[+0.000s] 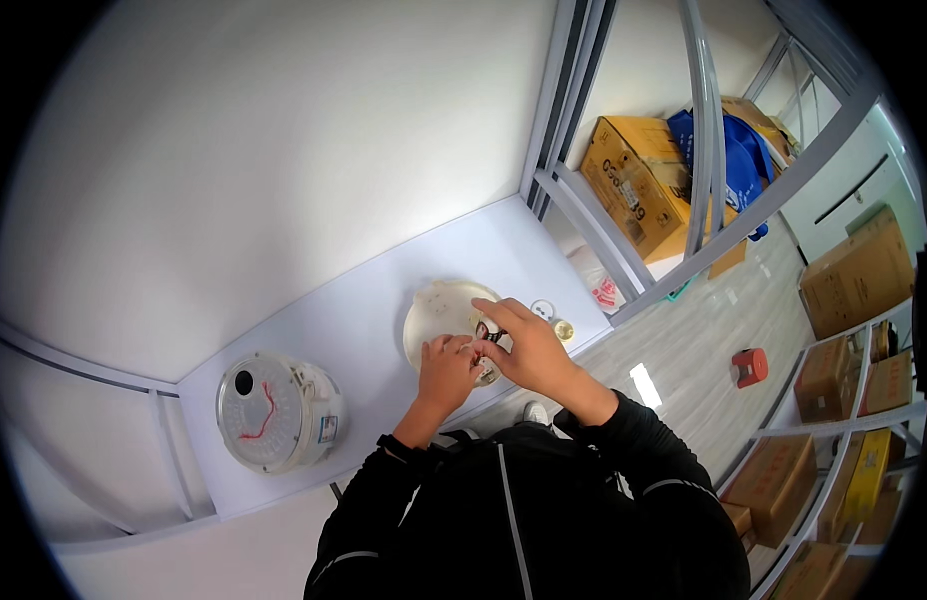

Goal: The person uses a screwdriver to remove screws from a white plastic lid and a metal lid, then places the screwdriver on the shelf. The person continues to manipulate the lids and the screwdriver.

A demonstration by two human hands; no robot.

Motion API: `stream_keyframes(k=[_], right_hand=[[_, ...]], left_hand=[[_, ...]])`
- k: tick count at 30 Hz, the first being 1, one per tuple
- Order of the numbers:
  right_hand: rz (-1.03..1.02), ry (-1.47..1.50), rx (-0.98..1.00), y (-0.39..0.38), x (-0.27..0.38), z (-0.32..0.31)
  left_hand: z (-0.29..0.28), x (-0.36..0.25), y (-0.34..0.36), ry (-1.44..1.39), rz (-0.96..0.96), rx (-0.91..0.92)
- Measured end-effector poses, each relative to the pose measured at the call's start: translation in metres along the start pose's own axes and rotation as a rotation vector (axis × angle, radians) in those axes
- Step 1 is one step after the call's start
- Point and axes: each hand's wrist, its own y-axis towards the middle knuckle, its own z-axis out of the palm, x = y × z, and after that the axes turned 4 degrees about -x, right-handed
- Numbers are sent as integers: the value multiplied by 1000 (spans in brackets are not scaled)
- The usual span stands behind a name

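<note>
Both my hands are close together over a round, cream-white cover (424,318) lying on the table. My left hand (446,376) is closed, its fingertips pinched beside the right thumb. My right hand (536,352) curls in from the right, thumb and fingers bent together. A small dark-and-white part (486,327) shows between the hands, partly covered by the right fingers. What exactly the fingertips pinch is too small and hidden to tell. To the right of the cover are a small white round piece (543,310) and a small yellowish round piece (564,330).
On the table's left stands a round white appliance (269,412) with a black circle and a red wire on top. A white wall rises behind the table (369,290). Grey frame posts, a large carton (634,185) and a blue bag (744,160) stand to the right. A red stool-like object (750,367) is on the floor.
</note>
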Motion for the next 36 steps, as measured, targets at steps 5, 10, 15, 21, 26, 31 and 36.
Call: stream_keyframes(k=[5,10,15,21,26,31,36], right_hand=[[-25,51,-56,-4,-8,4],[-67,59,-136,0,-9,-6],[-148,75,-283,8,-12,-34],[-115,72,-384,5,-35,-70],[-133,-36,-372,-3,-54,-106],[-72,-3,-342,-15,-74,-137],[-132,23,-272,-20,-90,-153]], left_hand=[[3,-1,-2,89,27,-32],[0,2,2,63,-25,-32],[-6,-3,9,-26,-29,-115],[-14,-33,31,-148,53,-182],[18,-56,62,-243,52,-162],[42,-81,93,-139,18,-110],[64,-94,116,-52,-34,-66]])
